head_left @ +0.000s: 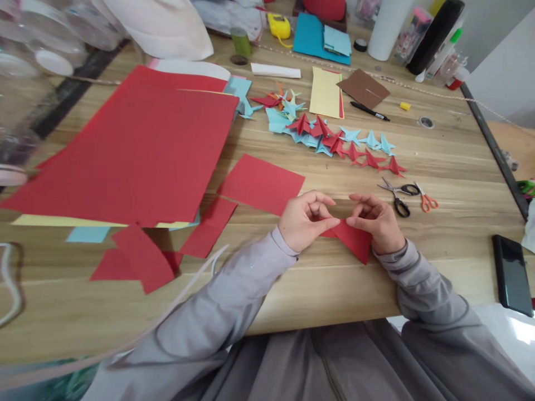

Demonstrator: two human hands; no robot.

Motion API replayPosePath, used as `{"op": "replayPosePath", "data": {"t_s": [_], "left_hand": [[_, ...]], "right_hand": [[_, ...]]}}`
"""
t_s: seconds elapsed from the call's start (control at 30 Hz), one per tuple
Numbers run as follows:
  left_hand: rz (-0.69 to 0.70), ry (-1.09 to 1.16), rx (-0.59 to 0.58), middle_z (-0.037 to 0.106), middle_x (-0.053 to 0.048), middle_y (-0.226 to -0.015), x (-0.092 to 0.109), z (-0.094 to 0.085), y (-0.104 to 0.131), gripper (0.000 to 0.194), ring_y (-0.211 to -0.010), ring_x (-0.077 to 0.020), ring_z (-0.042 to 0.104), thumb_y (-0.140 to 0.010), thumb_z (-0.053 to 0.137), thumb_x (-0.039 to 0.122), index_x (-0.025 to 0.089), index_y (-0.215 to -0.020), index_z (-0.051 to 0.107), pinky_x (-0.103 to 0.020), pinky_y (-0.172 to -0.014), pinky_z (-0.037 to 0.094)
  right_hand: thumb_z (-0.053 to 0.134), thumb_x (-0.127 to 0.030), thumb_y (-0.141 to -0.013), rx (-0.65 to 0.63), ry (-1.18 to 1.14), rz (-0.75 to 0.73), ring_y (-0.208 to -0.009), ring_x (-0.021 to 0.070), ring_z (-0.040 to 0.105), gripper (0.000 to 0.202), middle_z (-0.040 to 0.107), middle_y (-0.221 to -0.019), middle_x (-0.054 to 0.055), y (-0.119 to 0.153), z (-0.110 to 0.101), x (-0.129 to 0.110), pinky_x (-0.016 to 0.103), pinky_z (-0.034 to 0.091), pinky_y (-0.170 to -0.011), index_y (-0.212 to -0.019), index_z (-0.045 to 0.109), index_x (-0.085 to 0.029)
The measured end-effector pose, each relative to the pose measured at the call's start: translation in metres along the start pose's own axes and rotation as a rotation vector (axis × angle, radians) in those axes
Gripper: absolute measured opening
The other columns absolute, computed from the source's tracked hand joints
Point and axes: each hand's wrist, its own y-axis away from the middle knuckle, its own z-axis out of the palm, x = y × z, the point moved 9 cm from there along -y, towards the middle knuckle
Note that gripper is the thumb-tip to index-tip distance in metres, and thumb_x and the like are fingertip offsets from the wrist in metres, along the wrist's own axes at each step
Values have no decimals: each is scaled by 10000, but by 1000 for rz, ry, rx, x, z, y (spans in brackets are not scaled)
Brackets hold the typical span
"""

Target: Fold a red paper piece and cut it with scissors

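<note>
Between my two hands is a folded piece of red paper [355, 240], its pointed corner hanging toward me. My left hand [307, 220] pinches its upper edge between thumb and forefinger. Close beside it, my right hand [376, 223] grips the same paper from the right, thumb on top. Part of the paper is hidden behind the fingers. A flat red paper rectangle [263, 184] lies just beyond my left hand. Past my right hand rest black-handled scissors [399, 194] and small orange-handled scissors [426, 197].
Large red sheets [137, 150] cover the table's left side, with red strips [144, 256] in front. Folded paper cranes [334, 142] in red and blue stand in rows at the back. A black phone [512, 273] lies at the right edge. A white cord [188, 289] crosses near my left sleeve.
</note>
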Motion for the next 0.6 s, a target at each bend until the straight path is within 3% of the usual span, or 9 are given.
{"op": "replayPosePath", "data": {"t_s": [0.4,0.6], "left_hand": [[-28,-5,57,619,31,-502,9,-14,-3,385,-448,-83,536,-482,813,194,125,-799,605,-207,-488,418],[67,-3,153,592,47,-481,19,-40,-8,357,-433,-79,518,-486,806,208,134,-779,614,-212,-484,427]], "right_hand": [[855,-204,-485,18,15,2,-435,44,441,429,536,-522,-75,-5,-12,-3,184,333,-419,-857,646,-164],[833,-250,-506,151,-48,-96,-432,49,433,390,498,-499,-88,-12,-39,-17,191,347,-415,-836,637,-183]]}}
